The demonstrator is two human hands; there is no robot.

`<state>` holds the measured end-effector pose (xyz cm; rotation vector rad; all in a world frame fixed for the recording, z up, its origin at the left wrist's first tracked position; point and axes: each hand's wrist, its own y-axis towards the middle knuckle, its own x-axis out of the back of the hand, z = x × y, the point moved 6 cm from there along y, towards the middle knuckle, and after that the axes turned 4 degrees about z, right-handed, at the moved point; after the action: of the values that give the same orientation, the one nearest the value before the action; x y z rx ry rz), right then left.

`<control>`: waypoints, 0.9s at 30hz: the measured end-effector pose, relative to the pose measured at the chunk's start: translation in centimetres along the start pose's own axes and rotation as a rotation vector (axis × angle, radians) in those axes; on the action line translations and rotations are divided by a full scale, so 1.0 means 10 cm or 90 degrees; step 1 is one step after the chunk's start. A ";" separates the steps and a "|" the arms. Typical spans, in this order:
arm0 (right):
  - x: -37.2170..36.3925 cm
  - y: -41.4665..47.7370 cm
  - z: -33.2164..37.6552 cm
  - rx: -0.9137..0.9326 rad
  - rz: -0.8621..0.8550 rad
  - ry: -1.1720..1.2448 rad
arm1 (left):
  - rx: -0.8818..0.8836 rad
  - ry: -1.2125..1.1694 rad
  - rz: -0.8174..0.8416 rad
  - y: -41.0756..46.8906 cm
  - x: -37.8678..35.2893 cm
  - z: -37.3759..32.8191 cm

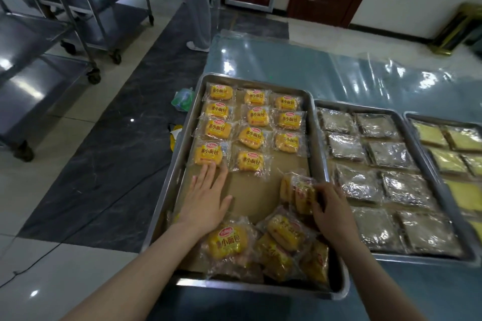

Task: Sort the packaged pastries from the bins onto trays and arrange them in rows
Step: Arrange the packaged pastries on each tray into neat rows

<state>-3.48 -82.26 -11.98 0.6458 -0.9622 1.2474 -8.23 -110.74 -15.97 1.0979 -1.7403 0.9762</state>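
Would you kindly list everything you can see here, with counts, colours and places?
trays: three, metal, side by side
arranged buns: eleven, yellow, three columns, left tray
loose buns: heap, yellow, left tray's near end
dark pastries: eight, clear-wrapped, middle tray
pale pastries: several, yellow, right tray, partly cut off
trolleys: at least two, steel, far left
bag: one, green, floor
left hand: flat, fingertips touching an arranged bun
right hand: gripping held buns, yellow

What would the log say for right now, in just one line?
left hand: flat, fingertips on laid bun | right hand: grips held buns | tray: three columns begun, pile at near end
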 end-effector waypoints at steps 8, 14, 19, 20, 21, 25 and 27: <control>-0.19 0.43 -0.02 0.062 0.267 -0.244 | -0.004 -0.039 0.044 -0.17 -0.04 -0.21; 0.00 0.49 -0.19 0.136 0.168 -0.118 | 0.032 -0.075 0.020 -0.20 0.00 -0.43; 0.33 0.56 -0.47 0.010 0.039 0.262 | 0.094 -0.133 0.049 0.01 -0.10 -0.79; 0.36 0.58 -0.51 0.003 0.027 0.293 | 0.113 -0.145 0.058 0.08 -0.13 -0.85; 0.37 0.60 -0.54 -0.006 0.018 0.320 | 0.129 -0.151 0.070 0.15 -0.16 -0.91; 0.35 0.69 -0.67 -0.028 0.026 0.323 | 0.175 -0.203 0.107 0.44 -0.33 -1.14; 0.34 0.73 -0.68 -0.009 0.027 0.290 | 0.206 -0.236 0.108 0.55 -0.40 -1.23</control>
<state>-8.82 -73.17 -12.90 0.3082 -0.6057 1.3494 -9.37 -96.76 -16.38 1.4261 -2.0447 1.2531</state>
